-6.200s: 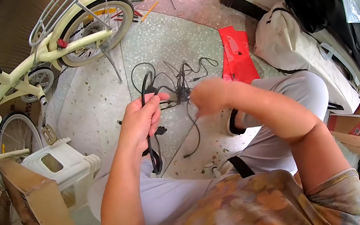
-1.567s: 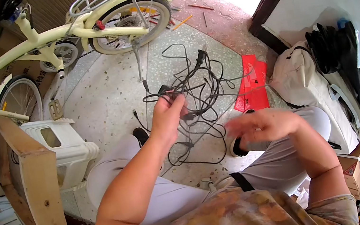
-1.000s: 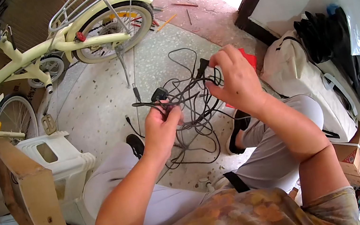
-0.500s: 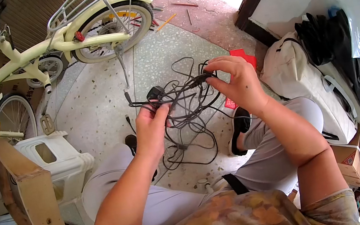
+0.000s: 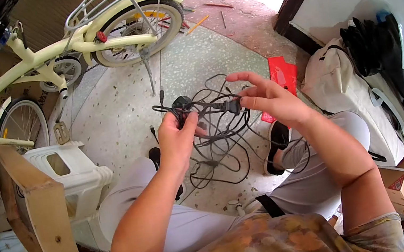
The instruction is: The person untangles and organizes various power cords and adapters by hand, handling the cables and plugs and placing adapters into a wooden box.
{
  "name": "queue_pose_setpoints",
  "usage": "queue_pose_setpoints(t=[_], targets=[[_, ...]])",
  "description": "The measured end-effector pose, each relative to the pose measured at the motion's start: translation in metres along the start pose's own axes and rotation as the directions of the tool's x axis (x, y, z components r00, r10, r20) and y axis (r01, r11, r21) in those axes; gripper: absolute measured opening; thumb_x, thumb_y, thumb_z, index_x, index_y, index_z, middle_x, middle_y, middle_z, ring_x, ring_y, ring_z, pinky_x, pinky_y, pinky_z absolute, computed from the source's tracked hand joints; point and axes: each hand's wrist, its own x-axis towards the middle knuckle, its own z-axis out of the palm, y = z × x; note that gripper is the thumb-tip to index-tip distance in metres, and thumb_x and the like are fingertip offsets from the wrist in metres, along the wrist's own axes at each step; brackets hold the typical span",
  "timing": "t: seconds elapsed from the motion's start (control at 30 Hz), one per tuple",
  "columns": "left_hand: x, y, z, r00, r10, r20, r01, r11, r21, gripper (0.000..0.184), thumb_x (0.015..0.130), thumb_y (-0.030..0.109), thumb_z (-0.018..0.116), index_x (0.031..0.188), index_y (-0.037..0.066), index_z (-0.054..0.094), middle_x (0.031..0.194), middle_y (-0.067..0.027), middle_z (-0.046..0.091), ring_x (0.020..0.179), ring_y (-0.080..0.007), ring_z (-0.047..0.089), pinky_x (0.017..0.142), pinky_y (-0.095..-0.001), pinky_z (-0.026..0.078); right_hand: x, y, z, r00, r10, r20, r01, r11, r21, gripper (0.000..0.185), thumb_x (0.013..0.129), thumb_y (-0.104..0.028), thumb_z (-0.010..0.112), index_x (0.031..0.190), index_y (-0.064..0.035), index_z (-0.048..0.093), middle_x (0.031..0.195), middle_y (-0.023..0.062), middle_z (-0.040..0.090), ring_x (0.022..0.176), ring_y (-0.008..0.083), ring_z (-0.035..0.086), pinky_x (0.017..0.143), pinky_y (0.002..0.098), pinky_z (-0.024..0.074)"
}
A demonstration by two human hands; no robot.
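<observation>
The tangle of black cables (image 5: 230,133) is between and below my hands, left of the cream bag (image 5: 346,100), whose contents I can't see. My left hand (image 5: 175,136) is closed on some cable by the black adapter (image 5: 181,102). My right hand (image 5: 274,101) has its thumb at the black plug (image 5: 233,106), fingers spread; whether it grips, I can't tell. A cardboard box (image 5: 398,188) stands at the bag's near end, its inside hidden.
</observation>
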Motion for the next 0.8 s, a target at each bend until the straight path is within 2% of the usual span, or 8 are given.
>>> queue_pose_setpoints(t=[0.07,0.1,0.13,0.17,0.37,0.5,0.7,0.8], targets=[[0.0,0.0,0.0,1.0,-0.006,-0.001,0.006,1.0,0.023,0.012,0.08,0.011,0.055,0.089,0.005,0.05,0.076,-0.0016,0.055,0.056,-0.009,0.053,0.039,-0.0179,0.031,-0.002,-0.003,0.008,0.998,-0.047,-0.043,0.046,0.999,-0.029,0.039,0.076,-0.01,0.059,0.113,-0.0094,0.046,0.092,0.002,0.054,0.086,0.01,0.049,0.082,0.0243,0.0358],[-0.001,0.003,0.002,1.0,-0.009,-0.005,0.009,0.999,0.036,0.012,0.08,0.011,0.055,0.089,0.004,0.05,0.076,-0.0022,0.055,0.054,-0.0095,0.053,0.038,-0.0181,0.031,-0.002,-0.003,0.012,0.956,-0.29,-0.052,0.244,0.878,-0.413,0.042,0.072,-0.008,0.061,0.111,-0.0101,0.047,0.092,0.0024,0.054,0.084,0.0123,0.05,0.084,0.0278,0.0348],[-0.002,0.005,0.003,1.0,-0.012,-0.008,0.012,0.999,0.05,0.012,0.08,0.011,0.055,0.088,0.003,0.049,0.075,-0.0028,0.055,0.053,-0.0099,0.053,0.037,-0.0183,0.031,-0.002,-0.003,0.015,0.863,-0.503,0.034,0.368,0.582,-0.725,0.044,0.068,-0.007,0.063,0.109,-0.0107,0.049,0.092,0.0028,0.054,0.082,0.0145,0.05,0.086,0.0313,0.0337],[-0.002,0.004,0.003,1.0,-0.013,-0.008,0.014,0.999,0.049,0.012,0.08,0.011,0.055,0.088,0.003,0.049,0.075,-0.0028,0.055,0.053,-0.0099,0.053,0.037,-0.0183,0.031,-0.002,-0.004,0.018,0.876,-0.48,0.046,0.275,0.418,-0.866,0.046,0.062,-0.006,0.066,0.105,-0.0116,0.051,0.089,0.0038,0.054,0.08,0.0188,0.051,0.091,0.0392,0.0297],[-0.001,0.004,0.004,1.0,0.011,0.0,-0.011,0.998,0.056,0.012,0.078,0.009,0.056,0.083,0.0,0.048,0.071,-0.0019,0.053,0.055,-0.0108,0.056,0.045,-0.0202,0.036,0.002,0.0,0.019,0.769,-0.614,0.18,0.25,0.03,-0.968,0.031,0.066,-0.009,0.063,0.096,-0.0136,0.055,0.074,0.0025,0.05,0.079,0.018,0.053,0.093,0.0433,0.027],[0.001,-0.006,0.005,0.997,0.041,0.063,-0.046,0.995,0.092,0.014,0.077,0.005,0.057,0.086,0.002,0.047,0.073,-0.0029,0.053,0.057,-0.0103,0.054,0.046,-0.0198,0.039,0.009,0.009,0.018,0.767,-0.628,0.132,0.165,-0.006,-0.986,0.028,0.067,-0.009,0.061,0.095,-0.0127,0.056,0.082,0.0035,0.052,0.086,0.0181,0.052,0.093,0.0434,0.0272],[0.003,-0.004,0.005,0.994,0.085,0.075,-0.1,0.971,0.215,0.016,0.073,0.0,0.058,0.084,0.0,0.045,0.073,-0.0048,0.053,0.061,-0.012,0.055,0.057,-0.0233,0.043,0.008,0.0,0.021,0.681,-0.707,0.19,0.327,0.062,-0.943,0.027,0.064,-0.01,0.058,0.091,-0.0115,0.057,0.101,0.002,0.049,0.1,0.0184,0.044,0.089,0.04,0.0288],[0.003,-0.005,0.005,0.994,0.079,0.079,-0.096,0.968,0.23,0.016,0.074,0.0,0.058,0.083,0.001,0.046,0.072,-0.0047,0.054,0.06,-0.0111,0.054,0.055,-0.0225,0.042,0.008,0.003,0.023,0.643,-0.696,0.32,0.318,-0.138,-0.938,0.027,0.063,-0.011,0.055,0.09,-0.0102,0.057,0.099,0.0017,0.049,0.098,0.0176,0.044,0.086,0.0362,0.0298]])
